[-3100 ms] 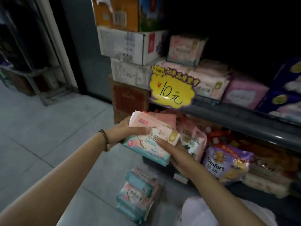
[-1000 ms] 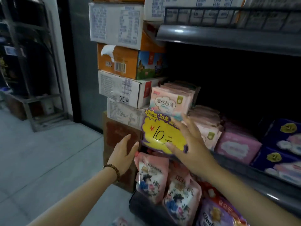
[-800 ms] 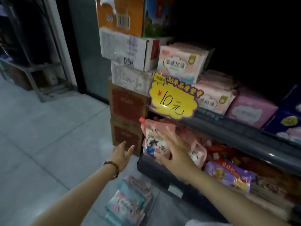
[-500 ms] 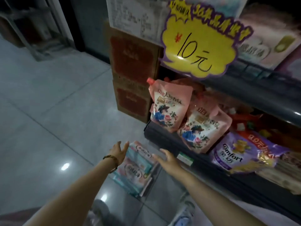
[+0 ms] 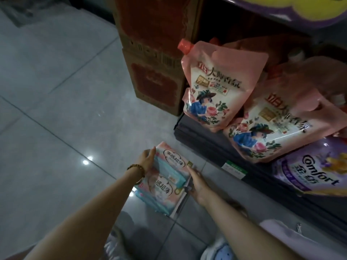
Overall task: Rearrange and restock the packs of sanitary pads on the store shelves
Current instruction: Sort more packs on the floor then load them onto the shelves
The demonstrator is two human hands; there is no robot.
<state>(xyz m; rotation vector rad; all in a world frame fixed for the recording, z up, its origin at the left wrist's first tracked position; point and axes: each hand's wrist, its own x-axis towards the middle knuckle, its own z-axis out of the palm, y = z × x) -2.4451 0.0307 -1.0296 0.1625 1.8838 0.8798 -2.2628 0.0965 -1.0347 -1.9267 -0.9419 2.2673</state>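
Note:
A small stack of pink and teal sanitary pad packs lies on the grey tile floor in front of the bottom shelf. My left hand, with a bead bracelet at the wrist, lies flat against the stack's left side, fingers pointing away from me. My right hand touches the stack's right side, fingertips at the top pack's near corner. The stack sits between both hands. The lower packs are partly hidden under the top ones.
The dark bottom shelf edge runs just right of the stack. Two pink spouted pouches and a purple Comfort pouch lean over it. Stacked red cardboard boxes stand behind. A yellow price sign hangs above.
My view dropped from the upper shelf to the floor. Both hands came down from the shelf and now touch the sides of the pad stack on the floor.

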